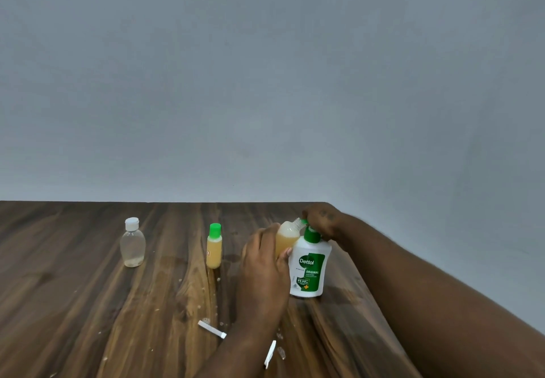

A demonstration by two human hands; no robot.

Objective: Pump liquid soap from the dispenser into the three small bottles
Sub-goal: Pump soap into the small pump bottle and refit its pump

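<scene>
Soap dispenser (309, 271) stands right of centre, right hand (320, 220) curled over its pump; left hand (265, 262) grips the light, probably slippery small bottle (287, 237) round its body, mouth tilted to the nozzle.

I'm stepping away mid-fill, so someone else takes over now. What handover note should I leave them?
Hands: the left hand holds the open bottle tilted, its neck at the dispenser nozzle; the right hand grips the pump head.
Things: the dispenser stands on the table. The green-capped bottle stands capped, full of amber soap. The clear bottle, far left, is capped and nearly empty.
Done: green-capped bottle.
Left: finish the partly filled open bottle, then fill the clear bottle.
</scene>
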